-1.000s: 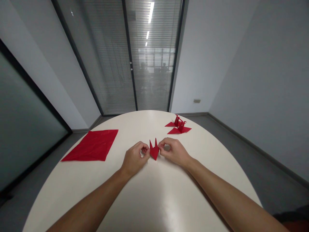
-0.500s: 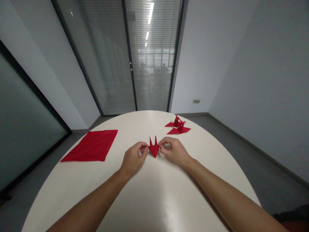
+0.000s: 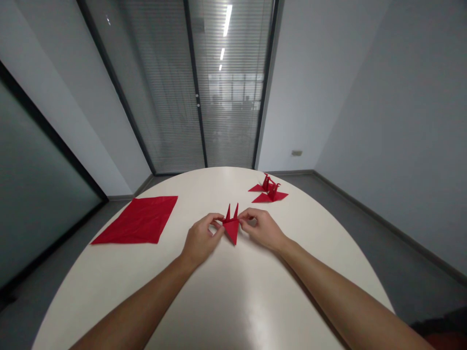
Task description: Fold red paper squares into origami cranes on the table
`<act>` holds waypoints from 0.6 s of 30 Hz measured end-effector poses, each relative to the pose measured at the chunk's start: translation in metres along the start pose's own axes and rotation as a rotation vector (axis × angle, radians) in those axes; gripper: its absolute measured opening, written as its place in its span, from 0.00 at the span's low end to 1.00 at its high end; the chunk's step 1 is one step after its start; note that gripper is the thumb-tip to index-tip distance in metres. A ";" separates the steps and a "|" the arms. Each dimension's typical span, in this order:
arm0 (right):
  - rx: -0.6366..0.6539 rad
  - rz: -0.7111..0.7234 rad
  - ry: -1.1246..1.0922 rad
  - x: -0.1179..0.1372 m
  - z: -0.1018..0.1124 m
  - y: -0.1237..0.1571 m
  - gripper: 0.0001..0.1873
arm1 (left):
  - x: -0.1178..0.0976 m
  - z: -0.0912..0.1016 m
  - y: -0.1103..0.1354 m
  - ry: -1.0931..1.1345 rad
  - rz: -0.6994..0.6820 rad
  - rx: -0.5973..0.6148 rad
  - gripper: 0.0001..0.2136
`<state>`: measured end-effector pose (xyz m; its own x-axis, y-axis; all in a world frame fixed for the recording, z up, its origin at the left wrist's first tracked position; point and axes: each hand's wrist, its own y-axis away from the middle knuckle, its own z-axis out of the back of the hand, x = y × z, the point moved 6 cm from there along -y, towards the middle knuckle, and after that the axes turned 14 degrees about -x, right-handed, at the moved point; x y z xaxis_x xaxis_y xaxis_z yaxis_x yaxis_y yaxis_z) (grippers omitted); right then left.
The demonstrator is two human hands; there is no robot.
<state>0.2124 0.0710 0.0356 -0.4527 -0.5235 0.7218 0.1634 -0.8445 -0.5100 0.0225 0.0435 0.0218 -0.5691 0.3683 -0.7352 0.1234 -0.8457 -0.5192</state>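
Observation:
A partly folded red origami crane (image 3: pixel 231 229) is held between my two hands, its two thin spikes pointing away from me and its broad triangular flap pointing towards me. My left hand (image 3: pixel 203 237) pinches its left side between thumb and fingers. On the opposite side, the thumb and forefinger of my right hand (image 3: pixel 263 227) close on its right edge. Both hands are low over the white round table (image 3: pixel 204 301). The fingertips hide the outer edges of the paper.
Two finished red paper cranes, a nearer one (image 3: pixel 270 196) and a farther one (image 3: pixel 263 186), stand at the far right of the table. Red square paper (image 3: pixel 140 221) lies flat at the left. Beyond the table's far edge is a glass partition with blinds (image 3: pixel 233 131).
The folded paper has tilted, so its front flap looks longer and reaches nearer to me. Its spikes have shifted slightly right. Both hands keep their pinch almost in place.

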 end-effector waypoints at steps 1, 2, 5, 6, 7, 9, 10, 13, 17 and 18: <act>0.015 0.003 -0.006 0.000 -0.001 0.001 0.08 | 0.001 0.000 -0.001 0.007 0.011 -0.006 0.11; 0.031 0.004 -0.021 0.000 -0.003 0.001 0.10 | 0.002 0.000 -0.001 0.024 0.024 -0.010 0.10; 0.084 0.006 -0.094 0.001 -0.006 0.004 0.14 | 0.003 -0.001 -0.003 0.115 0.062 -0.012 0.08; 0.103 0.006 -0.112 0.001 -0.008 0.004 0.15 | 0.003 -0.002 -0.003 0.147 0.072 -0.008 0.07; 0.119 0.004 -0.123 0.001 -0.009 0.005 0.15 | 0.003 -0.003 -0.003 0.175 0.082 -0.003 0.07; 0.133 -0.010 -0.133 -0.001 -0.010 0.005 0.14 | 0.005 -0.005 -0.003 0.218 0.108 0.006 0.07; 0.129 -0.023 -0.136 -0.003 -0.011 0.005 0.14 | 0.006 -0.006 -0.003 0.238 0.124 0.013 0.08; 0.106 -0.062 -0.151 -0.008 -0.012 0.005 0.14 | 0.011 -0.010 -0.002 0.298 0.173 0.043 0.12; 0.109 -0.060 -0.142 -0.008 -0.012 0.005 0.16 | 0.013 -0.011 -0.001 0.339 0.192 0.054 0.12; 0.113 -0.056 -0.144 -0.006 -0.012 0.005 0.18 | 0.012 -0.011 -0.001 0.341 0.190 0.054 0.11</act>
<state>0.2054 0.0713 0.0226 -0.3350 -0.4795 0.8111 0.2428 -0.8757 -0.4174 0.0244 0.0535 0.0086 -0.2361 0.3023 -0.9235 0.1524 -0.9271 -0.3425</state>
